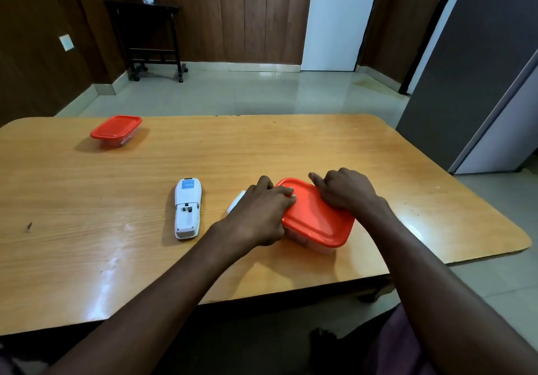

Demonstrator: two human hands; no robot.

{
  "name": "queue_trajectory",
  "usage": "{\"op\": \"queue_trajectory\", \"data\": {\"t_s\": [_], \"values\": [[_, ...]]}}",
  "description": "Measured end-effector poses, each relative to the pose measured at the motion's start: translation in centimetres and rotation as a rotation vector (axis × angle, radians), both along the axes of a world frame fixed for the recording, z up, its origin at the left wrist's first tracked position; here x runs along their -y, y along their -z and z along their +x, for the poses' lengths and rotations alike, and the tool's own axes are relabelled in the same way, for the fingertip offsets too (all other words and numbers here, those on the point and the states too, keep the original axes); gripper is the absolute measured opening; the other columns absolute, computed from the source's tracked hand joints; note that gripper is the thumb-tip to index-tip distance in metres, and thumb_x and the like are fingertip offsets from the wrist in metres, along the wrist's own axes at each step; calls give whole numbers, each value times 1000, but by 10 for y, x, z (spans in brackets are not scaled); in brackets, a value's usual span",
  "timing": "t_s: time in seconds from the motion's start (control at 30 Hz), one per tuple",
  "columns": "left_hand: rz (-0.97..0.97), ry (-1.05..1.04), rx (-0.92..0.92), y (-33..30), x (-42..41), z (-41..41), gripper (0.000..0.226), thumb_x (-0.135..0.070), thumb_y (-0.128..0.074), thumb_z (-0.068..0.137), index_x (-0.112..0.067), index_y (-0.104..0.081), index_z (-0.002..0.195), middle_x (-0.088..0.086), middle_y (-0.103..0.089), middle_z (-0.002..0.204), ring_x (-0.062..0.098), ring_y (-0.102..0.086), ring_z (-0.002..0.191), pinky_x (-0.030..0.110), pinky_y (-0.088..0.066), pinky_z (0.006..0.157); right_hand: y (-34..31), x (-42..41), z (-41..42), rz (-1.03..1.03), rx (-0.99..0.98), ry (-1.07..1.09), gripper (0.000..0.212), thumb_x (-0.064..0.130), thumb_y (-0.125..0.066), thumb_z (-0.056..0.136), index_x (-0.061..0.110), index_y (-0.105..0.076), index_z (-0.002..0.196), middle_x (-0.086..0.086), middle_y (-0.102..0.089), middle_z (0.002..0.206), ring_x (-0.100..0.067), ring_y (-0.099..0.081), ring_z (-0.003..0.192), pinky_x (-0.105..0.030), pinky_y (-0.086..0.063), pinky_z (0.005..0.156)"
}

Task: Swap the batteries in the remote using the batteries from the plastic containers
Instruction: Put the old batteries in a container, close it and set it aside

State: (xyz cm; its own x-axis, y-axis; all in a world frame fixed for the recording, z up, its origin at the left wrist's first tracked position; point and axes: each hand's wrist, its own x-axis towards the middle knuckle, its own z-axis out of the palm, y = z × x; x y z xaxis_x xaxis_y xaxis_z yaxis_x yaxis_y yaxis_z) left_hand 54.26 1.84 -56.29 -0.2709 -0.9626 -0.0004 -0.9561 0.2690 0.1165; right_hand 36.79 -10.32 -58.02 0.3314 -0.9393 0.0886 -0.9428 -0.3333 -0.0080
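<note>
Both bare hands rest on the near clear plastic container with a rounded orange-red lid [317, 217], which sits on the light wooden table [262, 147] right of centre, close to the near edge. The left hand [259, 214] lies over the lid's left end, palm down, its fingers [283, 191] stretched onto the lid top while the thumb side curls down the container's left wall. The right hand [346, 188] covers the lid's far right corner, fingers bent and pressed on the rim, the index finger pointing left along the far edge. The lid looks seated on the container; whether any corner is lifted cannot be told.

The white remote control [187, 208] lies face down on the table just to the left of the left hand, apart from it, long axis running away from the person. Its battery compartment is uncovered, showing metal contacts; a blue label sits at its far end. A small white piece, possibly the battery cover [236, 204], peeks out from behind the left hand, between the remote and the container, mostly hidden.

A second clear plastic container with an orange-red lid [116, 128] stands closed at the far left of the table, well apart from both hands
</note>
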Motion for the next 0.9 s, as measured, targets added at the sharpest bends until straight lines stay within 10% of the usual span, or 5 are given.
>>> {"op": "queue_trajectory", "data": {"t_s": [0.17,0.47,0.9], "values": [[217,-86,-192,-8,19,-3,65,-20,-64,83,-11,-46,145,-4,-33,159,25,-22,137,33,-33,112,14,1,15,65,173,-49,68,63,-26,101,9,-65,90,-22,-70,103,-40,-65,96,-40,-46,75],[64,-259,-465,31,30,-22,53,-26,-35,103,-20,-31,155,-7,-21,166,9,-2,154,45,18,121,35,19,26,292,200,49,63,51,-16,104,17,-51,144,-24,-60,131,-42,-57,118,-40,-45,91],[-122,-54,-646,46,44,-11,39,-12,-46,102,-13,-51,141,4,-49,146,16,-35,144,48,-4,124,18,1,26,68,442,-57,31,26,-37,100,12,-62,114,-15,-64,114,-38,-60,103,-41,-47,81]]}}
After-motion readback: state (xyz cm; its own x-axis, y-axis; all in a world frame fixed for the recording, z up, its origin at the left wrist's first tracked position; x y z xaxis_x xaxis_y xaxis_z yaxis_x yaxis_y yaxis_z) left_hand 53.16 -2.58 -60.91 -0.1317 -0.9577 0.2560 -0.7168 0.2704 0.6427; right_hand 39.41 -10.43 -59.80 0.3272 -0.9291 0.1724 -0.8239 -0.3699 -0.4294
